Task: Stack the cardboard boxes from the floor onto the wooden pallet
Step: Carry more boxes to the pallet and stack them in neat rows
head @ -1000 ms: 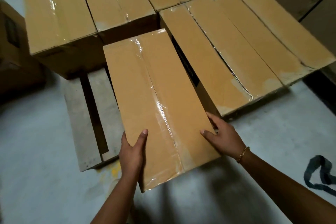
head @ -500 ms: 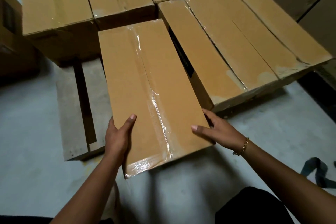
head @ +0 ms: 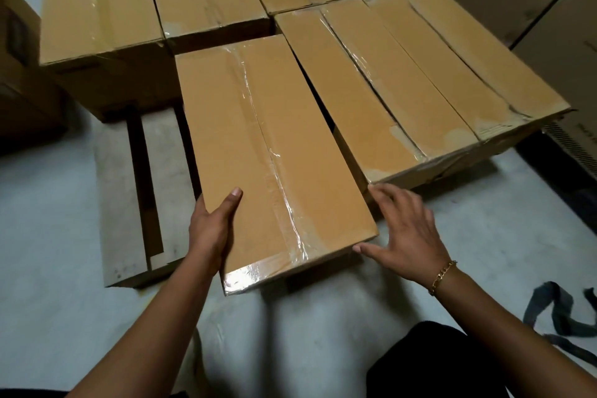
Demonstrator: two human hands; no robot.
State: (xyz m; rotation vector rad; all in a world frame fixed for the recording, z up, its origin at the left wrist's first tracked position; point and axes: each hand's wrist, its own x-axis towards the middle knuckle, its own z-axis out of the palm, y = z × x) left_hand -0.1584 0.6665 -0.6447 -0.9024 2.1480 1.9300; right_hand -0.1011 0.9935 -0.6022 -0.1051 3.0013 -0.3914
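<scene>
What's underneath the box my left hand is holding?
Bare slats of the wooden pallet show at the left of the box and pass beneath it. Anything else underneath is covered by the box.

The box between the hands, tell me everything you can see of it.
The box is long, plain brown cardboard, shut, with clear tape down its top seam and over the near end. It lies flat and lengthwise over the pallet, close beside the next box on its right. The left hand grips its left edge, thumb on top. The right hand, fingers spread, is at its near right corner.
</scene>
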